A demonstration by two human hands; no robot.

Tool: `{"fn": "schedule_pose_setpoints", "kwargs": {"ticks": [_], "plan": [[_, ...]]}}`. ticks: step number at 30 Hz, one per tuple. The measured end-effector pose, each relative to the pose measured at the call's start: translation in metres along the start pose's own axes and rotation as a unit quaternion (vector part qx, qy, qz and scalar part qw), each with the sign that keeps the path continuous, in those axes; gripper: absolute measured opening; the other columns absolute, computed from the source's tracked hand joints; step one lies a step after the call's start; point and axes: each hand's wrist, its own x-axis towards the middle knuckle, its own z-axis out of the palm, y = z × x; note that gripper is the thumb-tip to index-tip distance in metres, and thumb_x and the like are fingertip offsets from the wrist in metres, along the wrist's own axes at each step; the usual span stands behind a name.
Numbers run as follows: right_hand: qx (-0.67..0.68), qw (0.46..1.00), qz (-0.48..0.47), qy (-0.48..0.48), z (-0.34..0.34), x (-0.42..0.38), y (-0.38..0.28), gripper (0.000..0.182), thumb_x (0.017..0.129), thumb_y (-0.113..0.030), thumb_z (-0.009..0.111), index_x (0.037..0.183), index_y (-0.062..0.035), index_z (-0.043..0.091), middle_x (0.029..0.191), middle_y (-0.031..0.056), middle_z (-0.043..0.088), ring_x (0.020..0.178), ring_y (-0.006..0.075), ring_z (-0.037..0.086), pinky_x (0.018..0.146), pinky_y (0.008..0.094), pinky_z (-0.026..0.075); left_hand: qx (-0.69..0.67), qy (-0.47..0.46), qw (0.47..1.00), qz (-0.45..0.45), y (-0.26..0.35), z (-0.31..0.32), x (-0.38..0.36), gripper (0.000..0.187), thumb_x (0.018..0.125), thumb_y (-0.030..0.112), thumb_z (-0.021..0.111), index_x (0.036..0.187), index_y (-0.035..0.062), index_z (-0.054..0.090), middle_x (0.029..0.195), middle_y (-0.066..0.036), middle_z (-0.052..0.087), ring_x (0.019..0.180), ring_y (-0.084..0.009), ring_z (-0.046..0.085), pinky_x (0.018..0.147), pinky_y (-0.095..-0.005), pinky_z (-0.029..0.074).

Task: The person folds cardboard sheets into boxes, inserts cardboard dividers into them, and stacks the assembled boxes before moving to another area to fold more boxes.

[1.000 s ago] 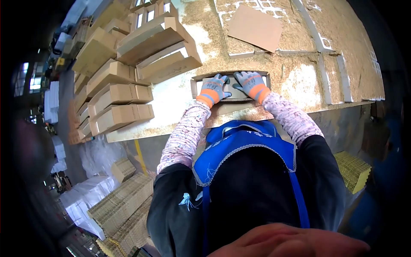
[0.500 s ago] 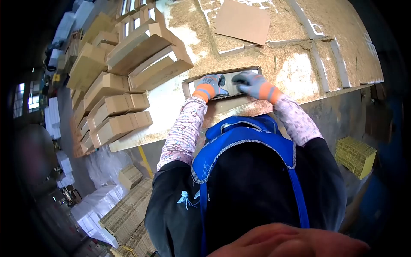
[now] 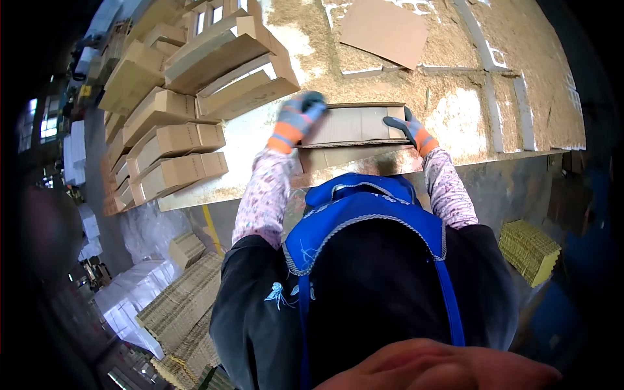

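A long, shallow cardboard box point(image 3: 354, 125) lies open side up near the table's front edge, with a pale grey panel inside it. At its left end is my left hand point(image 3: 298, 122), in a grey and orange work glove; its fingers are smeared by motion. My right hand point(image 3: 416, 132), gloved alike, grips the box's right end, with the thumb reaching over the inside and the other fingers at the end wall. A loose brown cardboard flap point(image 3: 351, 158) shows along the near side of the box.
Several brown cartons point(image 3: 175, 151) stand in rows at the left of the table. A flat cardboard sheet point(image 3: 385, 31) lies at the back on the worn, speckled tabletop point(image 3: 455, 84). On the floor are cardboard stacks point(image 3: 179, 292) at left and a yellowish stack point(image 3: 530, 252) at right.
My hands have parted from the middle of the box to its two ends, the left hand moving left and the right hand right. The panel inside shows more fully.
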Motion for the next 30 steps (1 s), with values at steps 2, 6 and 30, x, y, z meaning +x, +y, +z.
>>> {"fn": "schedule_pose_setpoints", "kwargs": {"ticks": [2,6,30], "plan": [[0.067,0.997,0.023,-0.036,0.001,0.006,0.007,0.076,0.071,-0.026,0.077,0.131,0.0008,0.039,0.118,0.0130,0.056,0.108,0.0202,0.053,0.091,0.0305,0.043,-0.169,0.111,0.979,-0.010,-0.058,-0.041,-0.007,0.039,0.078,0.022,0.068,0.112,0.0070,0.057,0.097,-0.009,0.063,0.083,-0.0145,0.059,0.074,-0.0276,0.048],[0.046,0.993,-0.025,-0.108,-0.016,0.025,0.039,0.050,0.081,-0.022,0.067,0.125,-0.0053,0.049,0.114,0.0087,0.059,0.103,0.0165,0.056,0.085,0.0296,0.048,-0.198,-0.115,0.951,-0.206,-0.114,-0.040,-0.034,0.073,0.082,0.023,0.063,0.140,0.0009,0.024,0.121,-0.007,0.053,0.092,-0.0191,0.056,0.086,-0.0273,0.045],[0.187,0.981,-0.047,0.022,-0.008,-0.009,0.051,0.059,0.082,-0.022,0.054,0.133,-0.0008,0.036,0.124,0.0107,0.048,0.115,0.0220,0.045,0.100,0.0320,0.036,-0.480,-0.104,0.859,-0.148,-0.114,-0.046,-0.045,0.063,0.079,0.013,0.069,0.133,0.0025,0.038,0.118,-0.008,0.055,0.100,-0.0145,0.054,0.091,-0.0291,0.043]]}}
